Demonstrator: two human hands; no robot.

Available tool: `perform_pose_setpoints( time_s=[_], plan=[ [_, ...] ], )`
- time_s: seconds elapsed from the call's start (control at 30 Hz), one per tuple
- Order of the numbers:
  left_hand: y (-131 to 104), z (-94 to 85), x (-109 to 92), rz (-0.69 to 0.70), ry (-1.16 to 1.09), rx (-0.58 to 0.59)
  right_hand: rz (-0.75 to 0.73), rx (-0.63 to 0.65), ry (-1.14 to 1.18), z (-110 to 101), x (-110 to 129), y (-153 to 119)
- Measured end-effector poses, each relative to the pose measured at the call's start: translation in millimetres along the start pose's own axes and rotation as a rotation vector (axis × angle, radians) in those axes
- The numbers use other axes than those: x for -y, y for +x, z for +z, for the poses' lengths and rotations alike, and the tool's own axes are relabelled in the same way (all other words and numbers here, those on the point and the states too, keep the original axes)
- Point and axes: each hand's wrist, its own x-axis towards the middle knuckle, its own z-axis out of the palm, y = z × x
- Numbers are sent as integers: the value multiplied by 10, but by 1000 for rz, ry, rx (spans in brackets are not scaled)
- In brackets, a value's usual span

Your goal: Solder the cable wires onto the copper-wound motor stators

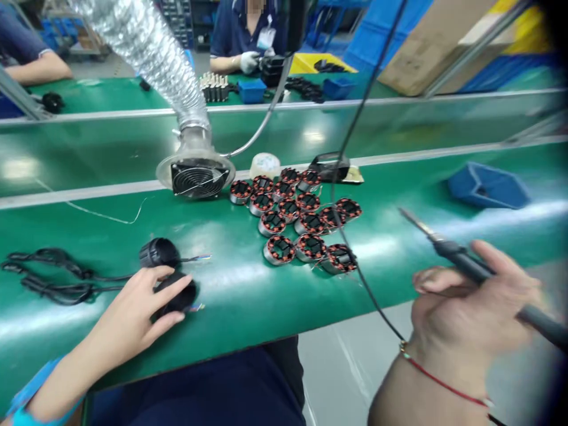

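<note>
My left hand curls over a round black housing on the green bench, thumb and fingers around its sides. Just behind it lies a second black housing, with thin coloured wire ends sticking out to the right. Black cables run from both to coils on the left. On the right, my right hand is closed around the dark handle of a soldering iron, its metal tip pointing up and left. Several motor stators with copper windings stand grouped in the middle, apart from both hands.
A fume extractor on a silver duct hangs behind the bench's left half. At the back stand a tape roll and a black holder. A blue bin sits right. A black cord crosses the view. A co-worker sits opposite.
</note>
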Motion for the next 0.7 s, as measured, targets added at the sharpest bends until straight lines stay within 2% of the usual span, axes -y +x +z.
perform_pose_setpoints(
  time_s=[0.07,0.13,0.23,0.33,0.43,0.53,0.6,0.7],
  plan=[
    [-47,30,23,2,14,-55,4,-66,49,41,38,127],
    [-83,49,16,-25,18,-99,128,-5,79,71,31,397],
    [-132,80,6,-71,9,-135,277,120,95,173,-26,992],
    [-165,141,66,-175,-25,-178,374,204,34,389,-140,1603],
    [-177,239,185,-328,-72,-225,450,205,-64,663,-348,2015],
    [-223,376,291,-443,-56,-273,480,145,-180,906,-631,2211],
    [-295,478,335,-459,-51,-285,497,123,-237,1035,-817,2271],
    [-416,582,355,-477,-72,-319,533,167,-292,1210,-1040,2297]
  ],
)
